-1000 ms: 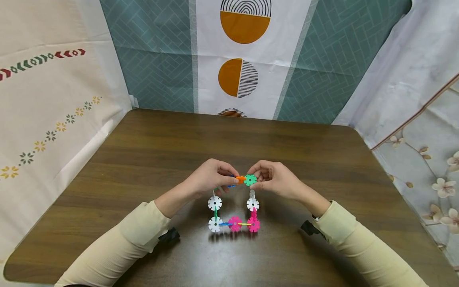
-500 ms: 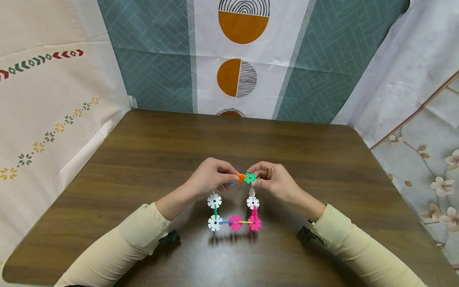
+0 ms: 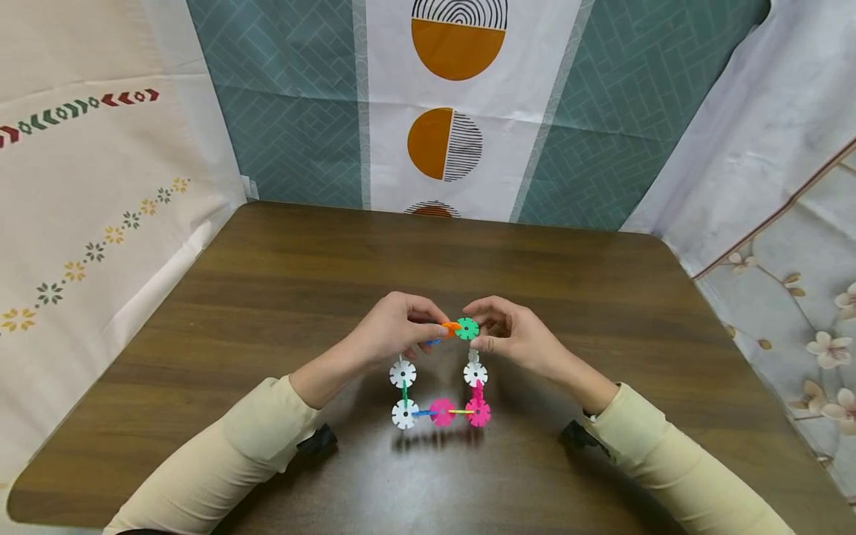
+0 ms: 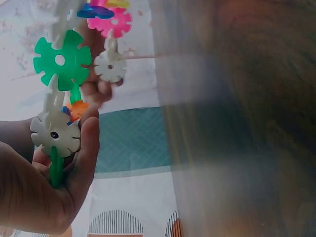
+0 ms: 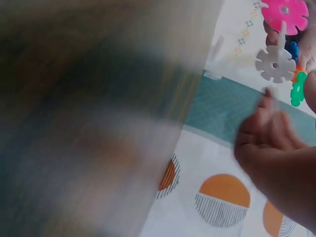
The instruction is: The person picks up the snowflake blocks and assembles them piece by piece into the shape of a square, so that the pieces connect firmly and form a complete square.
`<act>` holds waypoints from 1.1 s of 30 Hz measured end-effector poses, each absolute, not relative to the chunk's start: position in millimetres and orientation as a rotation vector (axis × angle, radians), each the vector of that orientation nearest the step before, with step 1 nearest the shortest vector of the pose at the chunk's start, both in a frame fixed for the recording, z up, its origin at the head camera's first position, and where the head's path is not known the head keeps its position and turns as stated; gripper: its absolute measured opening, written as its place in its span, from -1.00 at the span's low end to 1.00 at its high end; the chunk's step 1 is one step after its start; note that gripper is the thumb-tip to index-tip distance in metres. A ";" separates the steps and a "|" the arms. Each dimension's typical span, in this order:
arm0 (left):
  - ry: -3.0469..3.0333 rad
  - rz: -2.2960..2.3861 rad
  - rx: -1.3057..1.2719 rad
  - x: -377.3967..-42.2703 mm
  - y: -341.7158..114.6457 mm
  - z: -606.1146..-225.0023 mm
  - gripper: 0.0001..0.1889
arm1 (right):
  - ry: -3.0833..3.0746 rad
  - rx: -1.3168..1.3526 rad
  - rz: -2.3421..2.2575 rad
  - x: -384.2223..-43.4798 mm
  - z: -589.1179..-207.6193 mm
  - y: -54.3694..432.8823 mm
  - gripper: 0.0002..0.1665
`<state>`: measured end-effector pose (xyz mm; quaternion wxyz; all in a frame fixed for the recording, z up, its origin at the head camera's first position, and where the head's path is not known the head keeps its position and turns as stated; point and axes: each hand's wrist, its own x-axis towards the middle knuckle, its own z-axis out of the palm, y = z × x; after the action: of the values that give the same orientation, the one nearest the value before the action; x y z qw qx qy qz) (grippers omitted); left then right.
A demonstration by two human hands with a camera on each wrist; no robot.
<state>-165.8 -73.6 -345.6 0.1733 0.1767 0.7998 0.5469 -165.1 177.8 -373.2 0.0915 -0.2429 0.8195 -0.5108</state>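
Note:
A chain of notched flower-shaped plastic discs hangs above the table in a roughly square loop. My left hand [image 3: 394, 327] pinches the orange disc [image 3: 452, 328] at the loop's far side. A green disc [image 3: 467, 328] is joined to its right. My right hand [image 3: 511, 333] is just right of that green disc, thumb and fingers parted; in the right wrist view its blurred fingers look apart from the disc. White discs [image 3: 403, 374] run down the left side, pink discs [image 3: 442, 412] along the near side. The left fingers partly hide a blue disc [image 5: 292, 50].
The brown wooden table [image 3: 301, 253] extends around both arms. Patterned cloths [image 3: 287, 111] hang behind it and at both sides. Dark wrist straps [image 3: 317, 440] show under the cream sleeves.
The loop has risen slightly away from me. My right thumb has drawn back a little from the green disc, while my left hand keeps its pinch on the orange one.

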 end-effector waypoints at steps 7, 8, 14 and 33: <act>2.286 1.554 0.499 -167.8 -73.8 -346.0 -0.80 | 2.262 -0.651 -1.333 -161.9 -383.2 188.3 -0.44; 2.292 1.552 0.509 -168.1 -74.0 -346.2 -0.76 | 2.220 -0.660 -1.332 -161.2 -384.3 188.6 -0.43; 2.298 1.521 0.536 -169.2 -73.8 -346.9 -0.59 | 2.111 -0.703 -1.438 -160.0 -386.4 186.7 -0.45; 2.320 1.426 0.577 -167.7 -72.2 -351.7 -0.62 | 2.098 -0.677 -1.526 -156.0 -384.8 179.3 -0.51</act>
<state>-167.7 -72.2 -351.7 0.1780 0.2039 0.8201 0.5042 -156.0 179.3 -384.8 0.2283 -0.2459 0.7619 -0.5540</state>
